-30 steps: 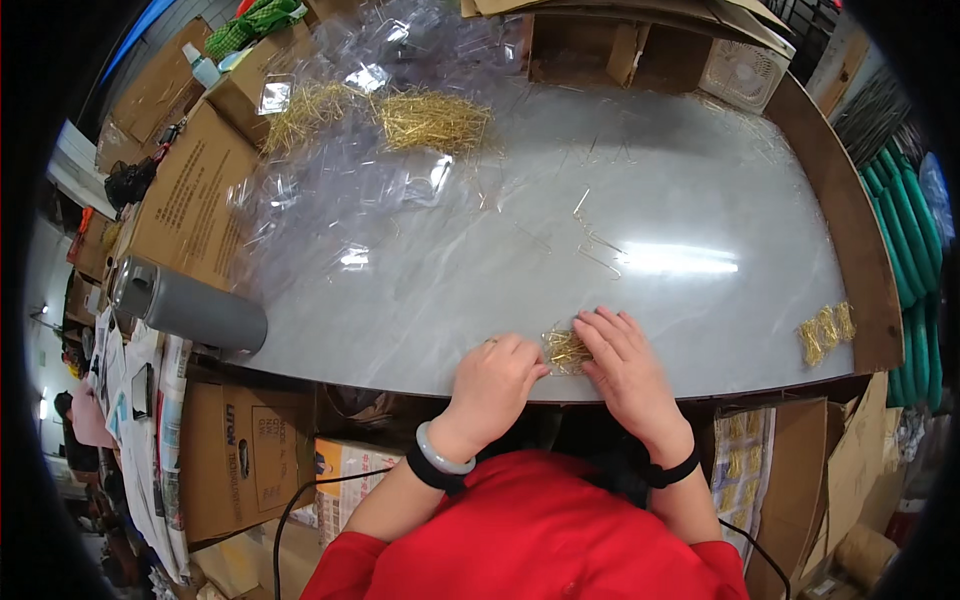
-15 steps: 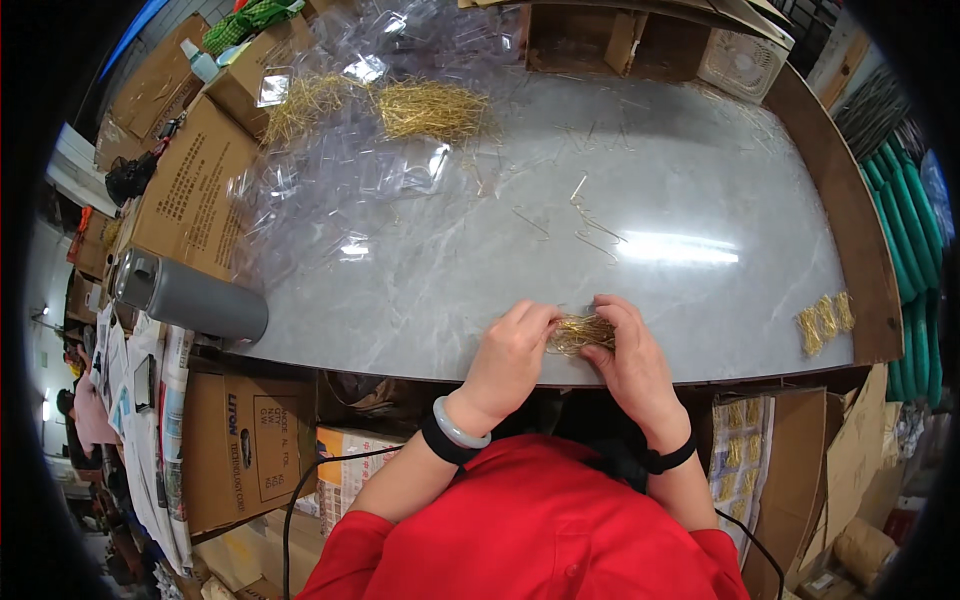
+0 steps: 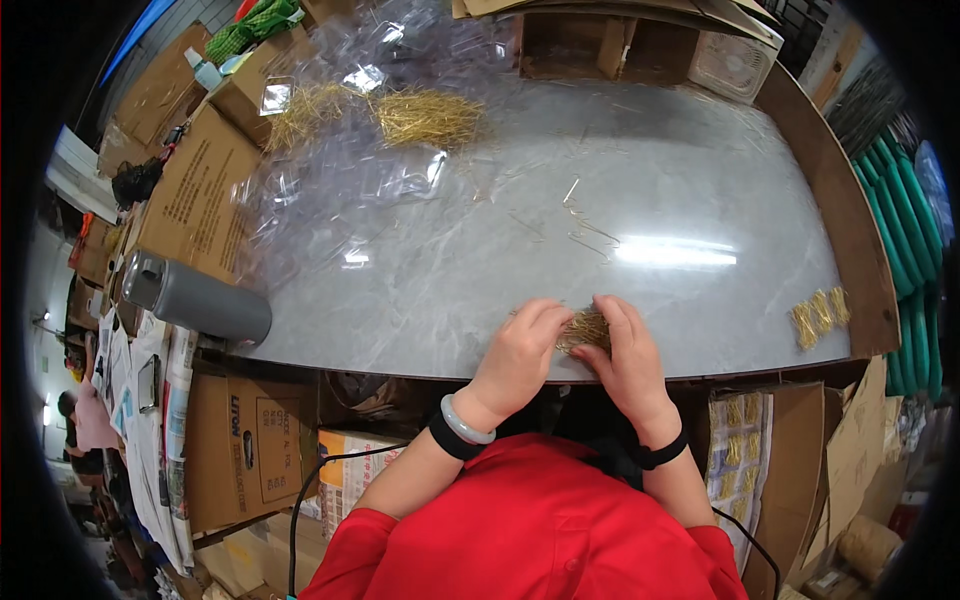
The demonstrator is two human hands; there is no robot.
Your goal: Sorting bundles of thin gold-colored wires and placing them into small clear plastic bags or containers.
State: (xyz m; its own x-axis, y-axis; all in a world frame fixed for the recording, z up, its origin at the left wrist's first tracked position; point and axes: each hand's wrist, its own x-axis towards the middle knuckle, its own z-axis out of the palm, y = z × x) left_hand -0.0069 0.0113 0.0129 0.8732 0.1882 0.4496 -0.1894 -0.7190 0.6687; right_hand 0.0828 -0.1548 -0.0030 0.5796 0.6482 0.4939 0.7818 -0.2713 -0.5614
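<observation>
Close to the table's front edge, a bundle of gold wire hooks (image 3: pixel 583 330) is held between my two hands. My left hand (image 3: pixel 522 350) grips its left end with fingers and thumb curled. Wrapped round the right end, my right hand (image 3: pixel 630 357) has its thumb on the near side and its fingers on the far side. Much of the bundle is hidden by the fingers. Beyond my hands, several loose wire hooks (image 3: pixel 590 232) lie on the grey marbled table (image 3: pixel 420 310).
Clear plastic pouches (image 3: pixel 320 200) spread over the far left, with a gold hook pile (image 3: pixel 430 117) on them. A grey bottle (image 3: pixel 205 300) lies at the left edge. Small hook bundles (image 3: pixel 820 318) sit at the right, beside the raised brown border (image 3: pixel 850 220).
The view has shifted slightly. My left hand's fingers have moved a little over the bundle's left end; my right hand keeps its hold.
</observation>
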